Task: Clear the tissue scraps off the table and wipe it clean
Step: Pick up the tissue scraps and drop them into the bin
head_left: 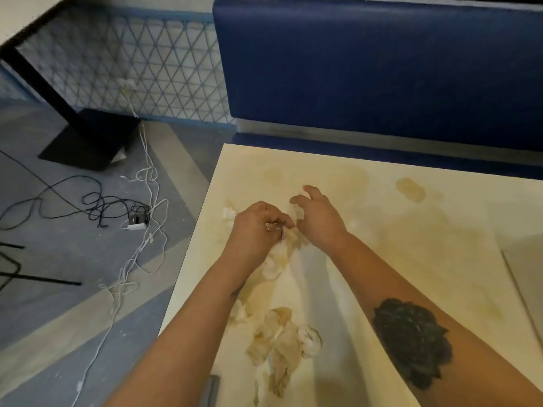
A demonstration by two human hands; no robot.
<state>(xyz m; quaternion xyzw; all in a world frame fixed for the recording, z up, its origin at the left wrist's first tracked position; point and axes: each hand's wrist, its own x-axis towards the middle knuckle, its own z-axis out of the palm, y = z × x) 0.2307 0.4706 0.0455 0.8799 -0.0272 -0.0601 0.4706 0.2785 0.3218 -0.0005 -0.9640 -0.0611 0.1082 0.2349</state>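
Two hands work at the middle of the cream table, and the step in hand looks like gathering, not yet wiping. The left hand has its fingers curled, pinching a small tissue scrap just above the tabletop. The right hand, just beside it at about 3 o'clock, hovers with fingers spread and loosely bent, gripping nothing that shows. More damp, stained tissue scraps lie in a clump at 6 o'clock, between the forearms, and a small white bit sits at 9 o'clock of the left hand. Brown stains mark the far side at 1 o'clock. Next, I judge, the loose pieces need collecting before any wipe
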